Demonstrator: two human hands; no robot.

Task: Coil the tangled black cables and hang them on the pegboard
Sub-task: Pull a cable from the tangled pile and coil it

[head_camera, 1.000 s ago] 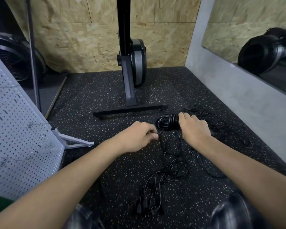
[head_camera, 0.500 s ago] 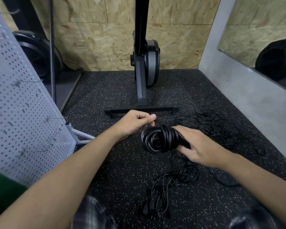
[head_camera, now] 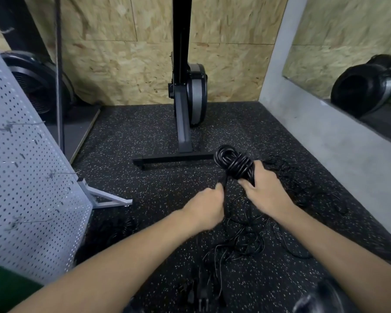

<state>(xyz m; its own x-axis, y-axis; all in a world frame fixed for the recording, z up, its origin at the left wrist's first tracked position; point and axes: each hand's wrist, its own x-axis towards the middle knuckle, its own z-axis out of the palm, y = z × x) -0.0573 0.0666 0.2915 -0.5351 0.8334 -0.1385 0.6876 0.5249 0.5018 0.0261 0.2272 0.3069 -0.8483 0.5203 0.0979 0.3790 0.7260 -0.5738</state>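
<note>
The coiling step is under way: the right hand (head_camera: 265,192) grips the coiled bundle (head_camera: 234,163) while the left hand (head_camera: 207,205) pinches its loose strand (head_camera: 224,184), which probably next needs wrapping around it.

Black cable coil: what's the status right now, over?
Right hand grips coiled black cable bundle; left hand pinches its loose tail. Bundle not yet on white perforated pegboard. Thin tangled black cables lie on speckled black floor below hands.

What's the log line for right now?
right hand: holds coiled black cable bundle | left hand: grips its loose strand | speckled rubber floor: tangled black cables
</note>
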